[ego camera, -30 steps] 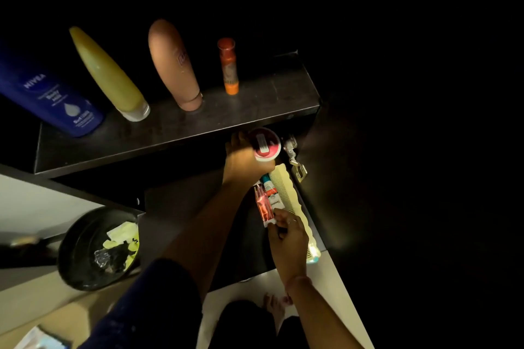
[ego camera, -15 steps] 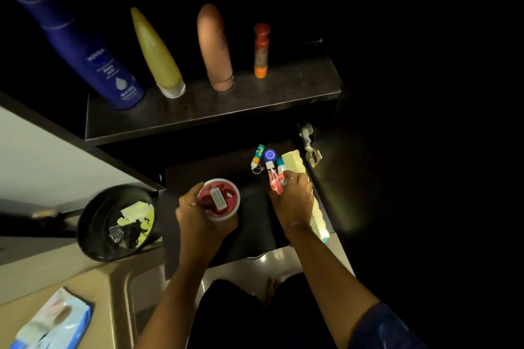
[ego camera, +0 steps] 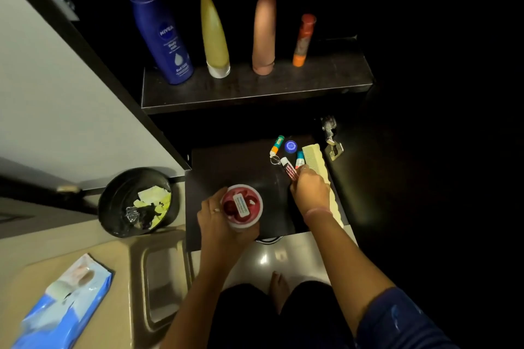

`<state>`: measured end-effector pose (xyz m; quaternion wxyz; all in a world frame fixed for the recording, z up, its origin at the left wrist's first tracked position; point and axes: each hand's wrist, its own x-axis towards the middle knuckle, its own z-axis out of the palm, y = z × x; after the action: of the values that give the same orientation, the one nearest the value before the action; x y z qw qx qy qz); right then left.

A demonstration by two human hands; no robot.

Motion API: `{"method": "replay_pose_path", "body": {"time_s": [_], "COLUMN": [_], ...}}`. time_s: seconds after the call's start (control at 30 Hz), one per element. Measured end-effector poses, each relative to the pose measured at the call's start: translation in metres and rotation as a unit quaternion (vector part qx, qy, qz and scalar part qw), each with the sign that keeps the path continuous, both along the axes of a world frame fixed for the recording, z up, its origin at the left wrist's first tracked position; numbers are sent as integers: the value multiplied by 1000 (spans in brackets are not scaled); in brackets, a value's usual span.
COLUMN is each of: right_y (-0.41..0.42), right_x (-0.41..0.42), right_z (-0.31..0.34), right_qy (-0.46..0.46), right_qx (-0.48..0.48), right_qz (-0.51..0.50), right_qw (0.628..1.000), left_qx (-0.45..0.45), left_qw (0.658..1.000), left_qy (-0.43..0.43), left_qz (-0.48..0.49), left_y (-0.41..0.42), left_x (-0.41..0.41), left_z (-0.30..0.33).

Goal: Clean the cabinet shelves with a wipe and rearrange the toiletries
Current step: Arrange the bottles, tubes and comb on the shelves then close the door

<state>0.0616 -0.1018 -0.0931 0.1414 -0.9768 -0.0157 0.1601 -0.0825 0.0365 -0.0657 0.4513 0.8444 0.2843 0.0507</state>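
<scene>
My left hand grips a round red-lidded jar above the front of the dark lower shelf. My right hand pinches a small red lip-balm stick near the shelf's right side. Beside it lie an orange-green stick, a small blue-lidded pot, a teal-red stick and a cream comb. On the upper shelf stand a blue Nivea bottle, a yellow tube, a pink tube and an orange stick.
A black bin with crumpled wipes stands on the floor at the left. A blue pack of wipes lies on the beige counter at the lower left. The cabinet's open door stands at the left, a metal hinge at the right.
My left hand drew the red-lidded jar from the back of the lower shelf to its front. My right hand moved the lip-balm stick slightly toward the other small items. The view tilted upward.
</scene>
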Motion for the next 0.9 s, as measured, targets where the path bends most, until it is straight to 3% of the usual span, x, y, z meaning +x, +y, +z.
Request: {"method": "replay_pose_path", "body": {"time_s": [0.23,0.47,0.73,0.9], "right_y": [-5,-5,7,8], "right_x": [-28,-51,-56,-54], "right_z": [51,144,268,348], "right_qy": [-21,-133,-340,-415], "right_qx": [89,213,280,313], "right_qz": [-74,-66,16,24], "right_qw": [993,966,898,854], "left_qx": [-12,-20,28,65], "left_qw": [996,989,958,939], "left_qy": [-77,-133,-265,-321], "left_qz": [-40,-63,-109,-108], "left_y": [11,31,37,43], "left_x": [-15,-29,-18,-3], "left_z": [54,134,267,342]}}
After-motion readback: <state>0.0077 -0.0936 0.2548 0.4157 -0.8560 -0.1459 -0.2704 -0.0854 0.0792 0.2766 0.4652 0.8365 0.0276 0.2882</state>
